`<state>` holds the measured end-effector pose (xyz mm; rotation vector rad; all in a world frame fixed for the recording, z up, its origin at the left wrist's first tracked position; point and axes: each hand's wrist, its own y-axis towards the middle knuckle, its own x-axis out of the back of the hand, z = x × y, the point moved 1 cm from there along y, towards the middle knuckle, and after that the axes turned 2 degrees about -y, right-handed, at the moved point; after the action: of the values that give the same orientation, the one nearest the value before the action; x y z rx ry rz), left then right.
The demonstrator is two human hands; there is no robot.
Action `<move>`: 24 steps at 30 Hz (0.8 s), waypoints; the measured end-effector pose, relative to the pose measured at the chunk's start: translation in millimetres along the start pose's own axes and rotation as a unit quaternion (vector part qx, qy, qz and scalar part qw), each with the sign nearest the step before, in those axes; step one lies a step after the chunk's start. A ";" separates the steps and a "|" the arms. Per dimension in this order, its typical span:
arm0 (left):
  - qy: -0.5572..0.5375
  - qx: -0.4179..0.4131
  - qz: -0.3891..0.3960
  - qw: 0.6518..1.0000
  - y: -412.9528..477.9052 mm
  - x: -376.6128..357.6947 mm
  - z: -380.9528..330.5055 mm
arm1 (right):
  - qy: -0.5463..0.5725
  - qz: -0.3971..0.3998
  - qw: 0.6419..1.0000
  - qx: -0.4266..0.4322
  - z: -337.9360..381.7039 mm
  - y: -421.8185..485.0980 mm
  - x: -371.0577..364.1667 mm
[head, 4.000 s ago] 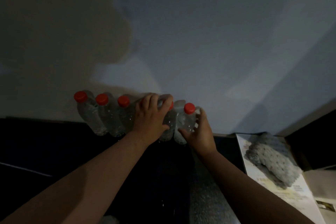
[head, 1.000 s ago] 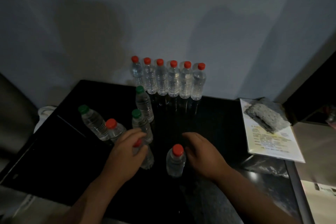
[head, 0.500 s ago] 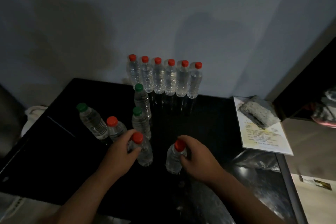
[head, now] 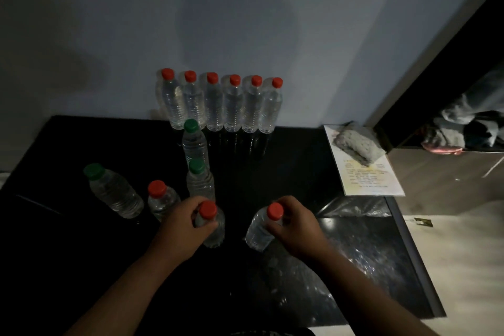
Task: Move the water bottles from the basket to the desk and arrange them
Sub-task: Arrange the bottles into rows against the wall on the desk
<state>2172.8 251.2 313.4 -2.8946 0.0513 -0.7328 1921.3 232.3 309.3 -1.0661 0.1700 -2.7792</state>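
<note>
While the left hand (head: 182, 222) is gripping the shoulder of a red-capped bottle (head: 215, 233) at lower centre of the frame, the right hand (head: 296, 226) is gripping the neck and shoulder of a second red-capped bottle (head: 256, 234) just to its right. Both hands are clamping with curled fingers and are working apart, one bottle each. The left-hand bottle is standing near upright on the black desk (head: 286, 166). The right-hand bottle is appearing tilted, cap toward the right; whether its base is touching the desk cannot be told.

Six red-capped bottles (head: 221, 106) are standing upright in a touching row against the wall at upper centre. Two green-capped bottles (head: 196, 144) are standing in line just in front of that row. A third green-capped bottle (head: 117, 195) and a loose red-capped bottle (head: 161, 199) are waiting at left of centre. The basket is not showing.

Handling, as judged:
- The bottles are looking full, so each is likely carrying noticeable weight for its size.
- The clear plastic wall is probably yielding under a hard squeeze.
- The ribbed mid-body or the shoulder below the cap is offering the surest hold.
- Being tall and narrow, each bottle is likely toppling easily, and the neighbours are standing close.
</note>
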 end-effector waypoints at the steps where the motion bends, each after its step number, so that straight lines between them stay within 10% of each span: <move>1: 0.000 -0.003 0.009 1.000 0.7 0.5 0.5 | 0.004 -0.010 1.000 -0.008 1.1 -0.7 -1.4; 24: 0.023 -0.027 0.090 0.995 13.3 -8.2 31.2 | 0.058 -0.088 0.991 -0.085 8.1 -27.1 -28.4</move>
<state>2180.4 243.1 280.4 -2.8741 0.3387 -0.7745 1944.6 263.8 301.1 -0.9987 0.3479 -3.0346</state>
